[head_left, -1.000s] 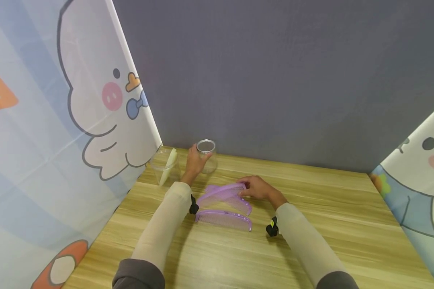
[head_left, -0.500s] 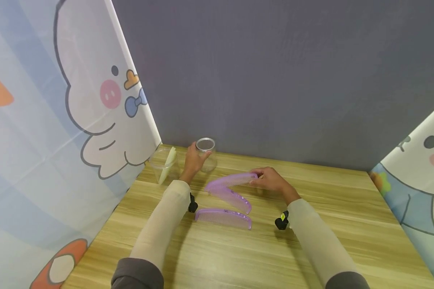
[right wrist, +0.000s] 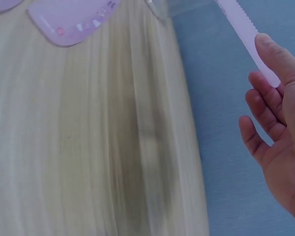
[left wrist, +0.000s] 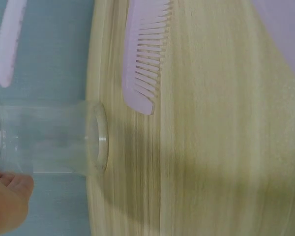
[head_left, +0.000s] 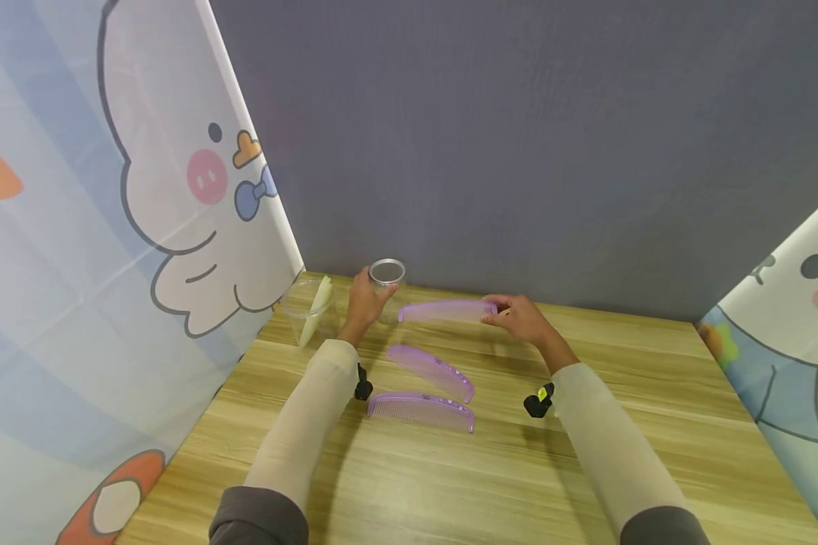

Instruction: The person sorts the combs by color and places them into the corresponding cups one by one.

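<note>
My left hand (head_left: 366, 303) grips a clear jar (left wrist: 54, 140) with a silver rim near its top; the jar stands at the table's back edge. With thumb and fingers, my right hand (head_left: 525, 318) pinches one end of a purple comb (head_left: 443, 309). That comb is held up off the table, roughly level, its far end just right of the jar. In the right wrist view its held end (right wrist: 265, 73) shows between thumb and forefinger. A second purple comb (head_left: 428, 368) lies slanted on the table, and a third purple comb (head_left: 423, 409) lies nearer.
A clear plastic cup (head_left: 291, 312) stands at the back left corner with a pale yellow flat object (head_left: 316, 312), kind unclear, leaning in it. Behind the wood-grain table (head_left: 620, 424) rises a grey wall (head_left: 518, 151). Printed cloth (head_left: 177, 227) hangs at the left.
My right hand has lifted its comb off the other one and carried it back and to the right, level beside the jar. The left hand stays on the jar.
</note>
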### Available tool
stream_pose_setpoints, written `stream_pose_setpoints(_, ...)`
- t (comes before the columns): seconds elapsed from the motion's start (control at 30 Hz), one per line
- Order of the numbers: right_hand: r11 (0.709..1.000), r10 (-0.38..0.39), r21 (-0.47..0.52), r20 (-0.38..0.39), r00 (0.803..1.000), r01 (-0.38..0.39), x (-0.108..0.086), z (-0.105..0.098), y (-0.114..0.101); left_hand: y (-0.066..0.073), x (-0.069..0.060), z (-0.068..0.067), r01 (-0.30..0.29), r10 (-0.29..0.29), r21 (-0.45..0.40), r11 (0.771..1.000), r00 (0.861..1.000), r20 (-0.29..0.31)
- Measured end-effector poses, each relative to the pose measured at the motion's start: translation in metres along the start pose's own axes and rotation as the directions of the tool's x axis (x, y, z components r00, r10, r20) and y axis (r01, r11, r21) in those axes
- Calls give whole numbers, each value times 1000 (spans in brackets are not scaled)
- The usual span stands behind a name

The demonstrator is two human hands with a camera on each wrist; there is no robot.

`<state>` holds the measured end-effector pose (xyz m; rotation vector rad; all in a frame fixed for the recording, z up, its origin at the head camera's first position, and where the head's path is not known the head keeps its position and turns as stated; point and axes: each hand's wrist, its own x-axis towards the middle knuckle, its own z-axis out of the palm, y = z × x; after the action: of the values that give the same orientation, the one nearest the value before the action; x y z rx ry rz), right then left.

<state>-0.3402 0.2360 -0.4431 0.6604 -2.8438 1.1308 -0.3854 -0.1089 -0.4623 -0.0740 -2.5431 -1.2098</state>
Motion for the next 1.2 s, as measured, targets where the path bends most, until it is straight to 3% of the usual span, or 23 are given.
stream_pose_setpoints(0.47, 995, 70, 80, -93, 993, -63, 13, -7, -13, 0, -1, -1, 15, -15, -22, 1000, 1000, 13)
stream_pose_setpoints(0.87, 999, 31, -23, -201, 979, -36, 32, -1, -40, 1, -1, -1, 9, -9, -27, 1000, 1000, 14)
stream_pose_setpoints(1.2, 996, 73, -42, -202, 977, -83, 49, 4, -69, 3, -4, -3, 35, -34, -29, 999, 999, 28)
